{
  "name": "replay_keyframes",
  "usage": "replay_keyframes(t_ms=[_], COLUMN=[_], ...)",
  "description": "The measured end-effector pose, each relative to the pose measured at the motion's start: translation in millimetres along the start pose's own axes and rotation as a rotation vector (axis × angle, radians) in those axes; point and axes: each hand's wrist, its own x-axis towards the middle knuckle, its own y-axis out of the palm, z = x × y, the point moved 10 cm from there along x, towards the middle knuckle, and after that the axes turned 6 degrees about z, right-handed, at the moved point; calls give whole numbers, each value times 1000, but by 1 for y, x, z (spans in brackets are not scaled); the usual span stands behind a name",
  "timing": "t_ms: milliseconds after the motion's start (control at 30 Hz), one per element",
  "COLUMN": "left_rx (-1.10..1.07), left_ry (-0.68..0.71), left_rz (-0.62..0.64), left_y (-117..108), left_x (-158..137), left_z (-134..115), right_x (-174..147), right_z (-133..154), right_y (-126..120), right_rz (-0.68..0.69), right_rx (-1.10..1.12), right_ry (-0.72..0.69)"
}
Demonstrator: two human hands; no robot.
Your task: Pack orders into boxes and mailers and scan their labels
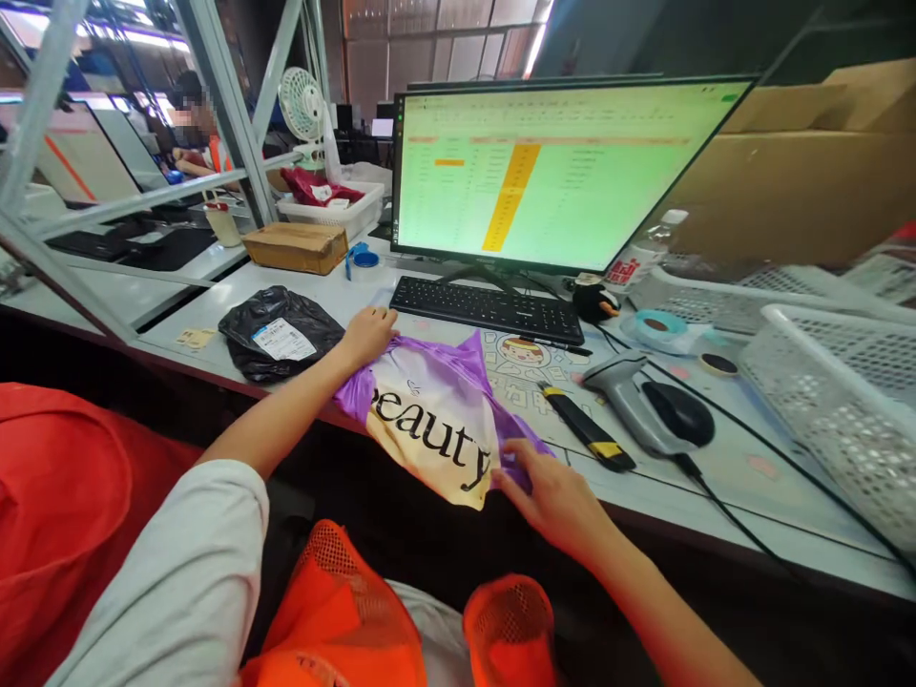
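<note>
Between my hands is a purple plastic bag (468,359), with a white and yellow cloth (433,410) printed "beauty" showing out of it over the desk's front edge. My left hand (370,334) is closed on the bag's upper left part. On the right, my right hand (548,491) pinches the bag's edge between thumb and fingers. Left of the bag lies a black plastic parcel (276,329) with a white label. A black and yellow utility knife (587,427) rests right of the bag, beside a grey barcode scanner (634,401).
Behind the bag stand a black keyboard (487,307) and a large monitor (544,181). A cardboard box (296,248) and blue tape (364,258) are at the back left. White baskets (837,382) stand at the right, near a black mouse (676,415). Another person (204,134) sits far left.
</note>
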Motion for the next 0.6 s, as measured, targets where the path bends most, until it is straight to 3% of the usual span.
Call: replay_keyframes(t_ms=[67,167,233,300,367,433,533,600], left_rx=[-10,-59,-98,-90,-38,-90,-556,-1018], left_ry=[163,448,632,712,608,495,456,327], left_rz=[-76,-120,-9,156,297,400,419,195], left_y=[-12,-34,-27,-2,27,39,11,-26], left_x=[-14,-55,-92,-126,-145,-153,-154,-144], left_z=[-43,-107,-147,-174,-175,-160,-131,-97], right_x=[3,14,27,46,64,79,91,93], right_z=[-30,-51,-59,-69,-82,-93,-87,-67], right_y=[-2,-19,-31,-33,-25,-14,-8,-6], right_rz=[-6,-93,-178,-214,-191,-159,-153,-154], right_rx=[93,193,204,225,295,412,548,555], right_ry=[128,207,225,252,306,333,263,200])
